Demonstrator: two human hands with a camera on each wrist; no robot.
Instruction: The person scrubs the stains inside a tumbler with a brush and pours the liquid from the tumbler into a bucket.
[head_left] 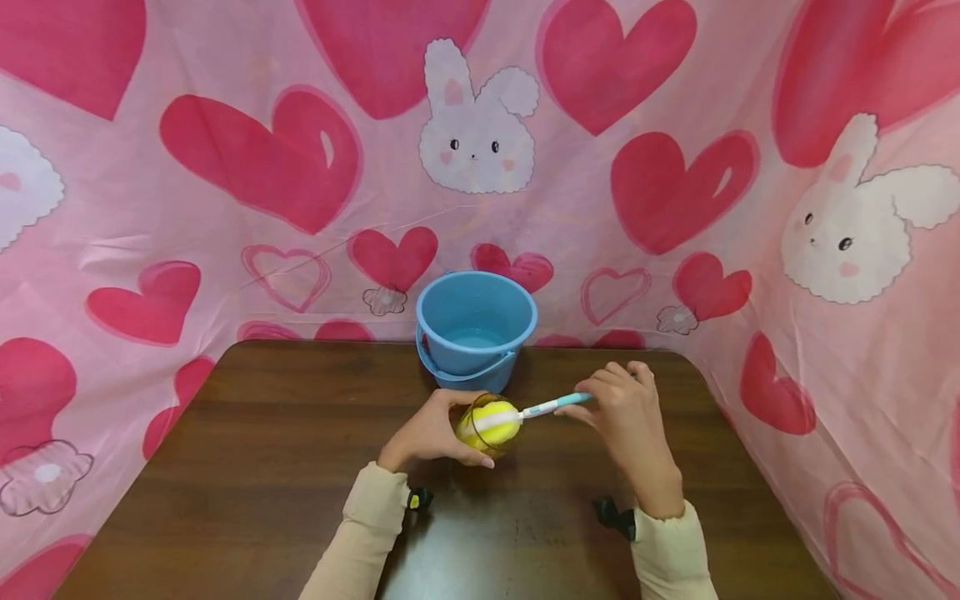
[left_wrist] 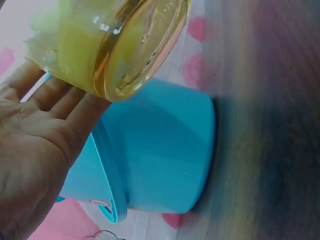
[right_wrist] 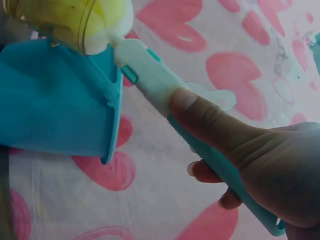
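Note:
My left hand grips an amber see-through glass, tilted with its mouth toward the right. Inside the glass sits the yellow sponge head of a bottle brush. My right hand holds the brush by its white and teal handle, the thumb lying along it. In the left wrist view the thick base of the glass faces the camera, with the fingers around its side. Both hands are above the table, in front of a blue bucket.
The bucket stands at the far edge of the dark wooden table, its handle hanging down in front, with what looks like water inside. Pink cloth with hearts and rabbits hangs behind and at both sides.

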